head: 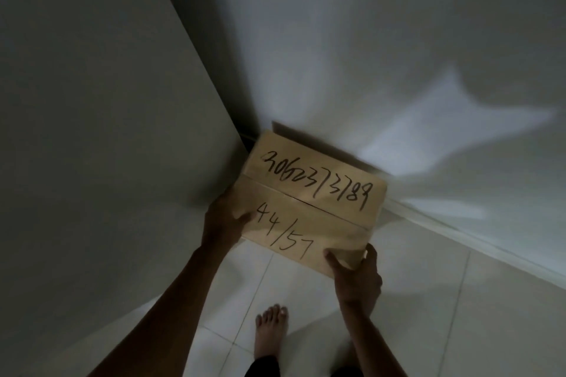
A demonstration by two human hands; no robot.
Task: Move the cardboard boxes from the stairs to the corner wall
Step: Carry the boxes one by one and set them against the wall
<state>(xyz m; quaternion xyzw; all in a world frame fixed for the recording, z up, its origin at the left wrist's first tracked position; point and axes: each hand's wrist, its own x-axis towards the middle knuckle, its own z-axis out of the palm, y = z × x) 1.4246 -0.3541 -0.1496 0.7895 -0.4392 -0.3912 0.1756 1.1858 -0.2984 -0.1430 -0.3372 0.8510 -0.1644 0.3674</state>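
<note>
A tan cardboard box (pixel 315 196) with black handwritten numbers on its top is held in front of me, close to the corner where two walls meet. My left hand (pixel 225 219) grips its left edge, thumb on top. My right hand (pixel 355 272) grips its near right corner. Behind it, part of another cardboard box (pixel 330 144) shows low against the right wall, mostly hidden by the held box. Whether the held box rests on anything I cannot tell.
A plain wall (pixel 92 101) stands on the left and a white wall (pixel 398 40) on the right, meeting at the corner. A baseboard (pixel 459 239) runs along the right wall. The floor (pixel 428 315) is pale tile. My bare foot (pixel 271 333) stands below the box.
</note>
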